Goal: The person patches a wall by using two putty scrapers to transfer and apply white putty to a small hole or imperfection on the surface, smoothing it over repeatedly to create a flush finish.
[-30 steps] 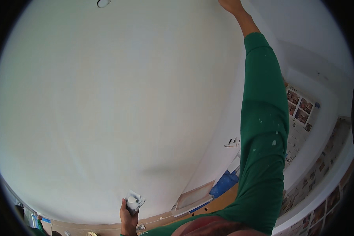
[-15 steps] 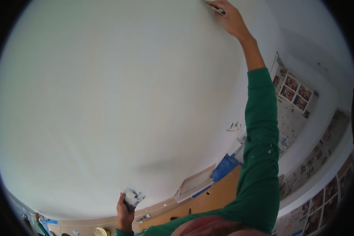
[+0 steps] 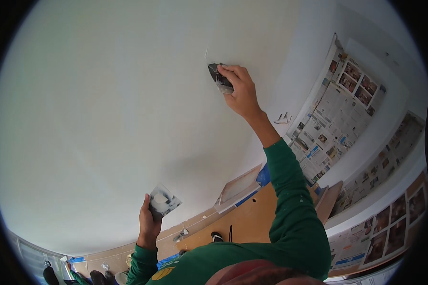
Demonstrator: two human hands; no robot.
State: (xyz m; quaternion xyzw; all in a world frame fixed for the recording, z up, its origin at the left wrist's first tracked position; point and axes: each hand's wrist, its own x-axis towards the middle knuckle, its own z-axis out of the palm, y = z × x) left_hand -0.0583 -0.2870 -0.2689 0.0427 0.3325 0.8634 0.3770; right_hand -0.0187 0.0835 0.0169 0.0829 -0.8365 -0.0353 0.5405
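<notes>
A broad pale wall [image 3: 128,118] fills most of the view. My right hand [image 3: 243,92] is raised in front of it, fingers closed round a dark, wide-bladed scraper [image 3: 218,77]. The scraper's edge lies at or close to the wall, beside a thin light line running upward. Lower and to the left, my left hand [image 3: 148,224] grips a flat metal filling blade [image 3: 165,200] by its near side. A lump of white filler sits on that blade's face, among dark smears. Part of each tool is hidden behind the fingers.
Newspaper sheets [image 3: 325,130] cover the surfaces at right. A framed panel [image 3: 241,186] leans along the wall's foot, by blue sheeting [image 3: 263,175] and a tan board [image 3: 252,218]. Another person's green sleeve [image 3: 77,275] shows at lower left.
My right hand has come down and left along the wall from the top edge, still holding the scraper. My left hand with its loaded blade sits higher in view.
</notes>
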